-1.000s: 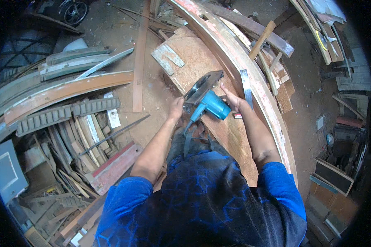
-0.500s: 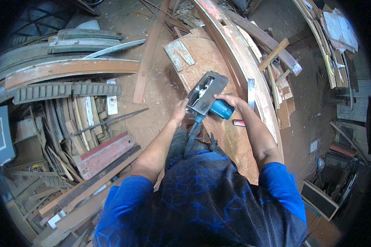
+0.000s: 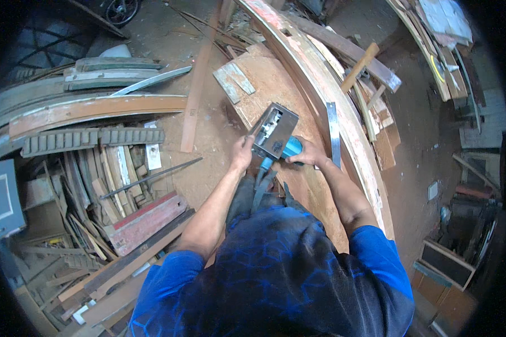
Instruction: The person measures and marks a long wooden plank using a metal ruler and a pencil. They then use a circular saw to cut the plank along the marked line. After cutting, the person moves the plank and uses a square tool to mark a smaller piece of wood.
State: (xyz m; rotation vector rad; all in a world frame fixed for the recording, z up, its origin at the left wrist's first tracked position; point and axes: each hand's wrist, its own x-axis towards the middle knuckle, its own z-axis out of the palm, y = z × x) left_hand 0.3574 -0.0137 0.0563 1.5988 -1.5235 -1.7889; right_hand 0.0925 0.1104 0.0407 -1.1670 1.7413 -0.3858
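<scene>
A teal power tool, by its look a circular saw (image 3: 278, 132), is held between my hands in front of my body. Its dark rectangular base plate faces up, and a long slot shows pale, dusty parts inside. At the plate's near left edge, my left hand (image 3: 241, 151) grips the tool, its fingers partly hidden. My right hand (image 3: 309, 151) wraps round the teal motor housing on the right side. Beneath the saw lies a broad wooden board (image 3: 281, 70) strewn with sawdust. A metal ruler-like strip (image 3: 333, 132) rests to the right of my right hand.
A long curved timber beam (image 3: 320, 84) runs along the right of the board. Stacked planks (image 3: 101, 109) and loose offcuts (image 3: 118, 151) fill the left. A notched pale wood piece (image 3: 234, 81) lies on the board's far end. A small dark frame (image 3: 447, 263) stands at lower right.
My right hand has shifted from the base plate's edge to around the motor housing. The saw sits slightly further left in view. A small red-and-black item on the board is now out of sight.
</scene>
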